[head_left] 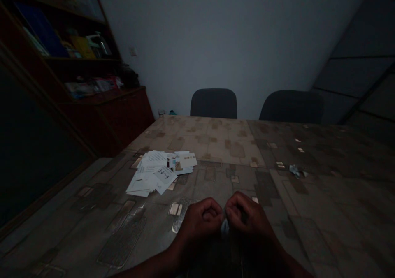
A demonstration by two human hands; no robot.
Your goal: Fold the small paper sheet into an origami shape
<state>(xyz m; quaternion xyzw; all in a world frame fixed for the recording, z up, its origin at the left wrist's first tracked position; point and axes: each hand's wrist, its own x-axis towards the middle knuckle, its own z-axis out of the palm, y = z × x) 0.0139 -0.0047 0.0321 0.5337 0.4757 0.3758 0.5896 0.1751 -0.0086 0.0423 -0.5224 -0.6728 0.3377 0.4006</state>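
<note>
Close together above the near side of the table, my left hand (202,218) and my right hand (247,214) are both closed, fingers curled and thumbs facing each other. Pinched between them is a small pale piece that looks like crumpled paper (225,227); most of it is hidden by the fingers and the dim light. Beyond my left hand lies a loose pile of white cards and papers (151,173), some with handwriting and one with a small picture. To the right, a crumpled scrap (296,171) rests on the table.
A patterned cloth covers the table (216,140). Two dark chairs (213,103) stand at its far side, before a plain wall. At the left is a wooden shelf unit (123,109) with books, bags and a kettle-like item. The room is dark.
</note>
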